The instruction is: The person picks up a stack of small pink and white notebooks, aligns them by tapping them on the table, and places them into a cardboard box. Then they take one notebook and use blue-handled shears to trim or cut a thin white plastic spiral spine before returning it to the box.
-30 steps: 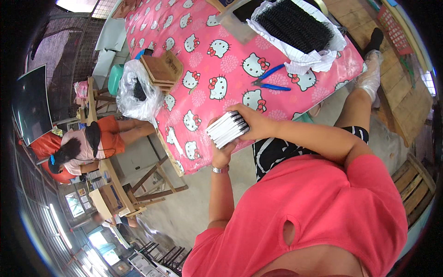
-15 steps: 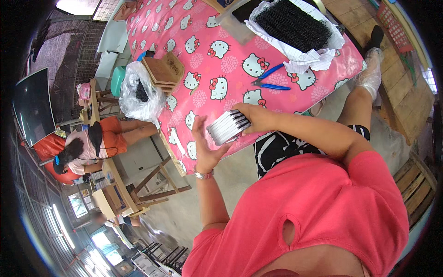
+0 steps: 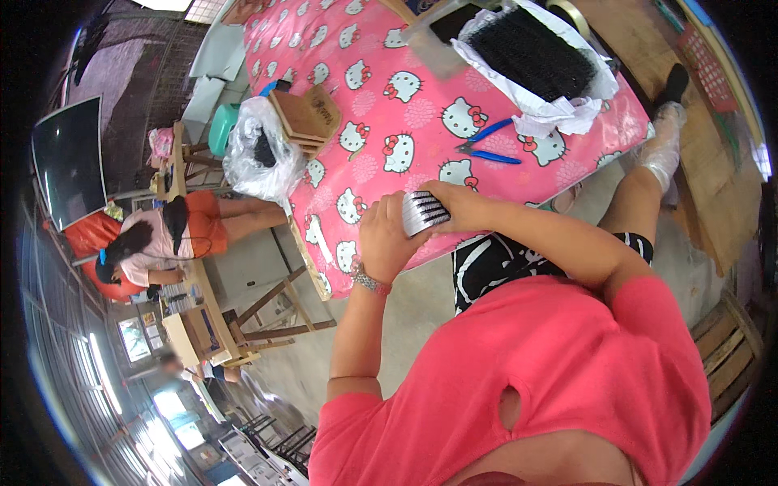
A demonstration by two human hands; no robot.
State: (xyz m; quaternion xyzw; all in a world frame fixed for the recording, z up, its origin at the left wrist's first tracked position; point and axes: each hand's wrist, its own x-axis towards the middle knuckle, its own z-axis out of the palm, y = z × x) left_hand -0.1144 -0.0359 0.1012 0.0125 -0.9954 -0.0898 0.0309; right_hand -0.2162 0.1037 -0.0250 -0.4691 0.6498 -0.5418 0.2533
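Between my two hands, just over the near edge of the table, is a small stack of thin white strips with black edges (image 3: 423, 214). What kind of strips they are I cannot make out. My left hand (image 3: 384, 236) is closed around the stack's left side, fingers over the top and thumb below. Its right end sits in the grip of my right hand (image 3: 455, 207). Fingers cover both ends. Beyond my right hand, blue-handled pliers (image 3: 496, 157) lie with their jaws pointing left.
A pink patterned cloth (image 3: 421, 113) covers the table. At the far right, crumpled white paper (image 3: 559, 117) holds dark, bristly strips (image 3: 531, 57). Brown wooden blocks (image 3: 304, 120) and a clear plastic bag (image 3: 255, 174) lie at the left edge. Another person (image 3: 162, 239) bends over a bench.
My left hand, spread and apart from the stack before, has come in and closed on its left side. My right hand keeps its grip. The whole view has shifted slightly.
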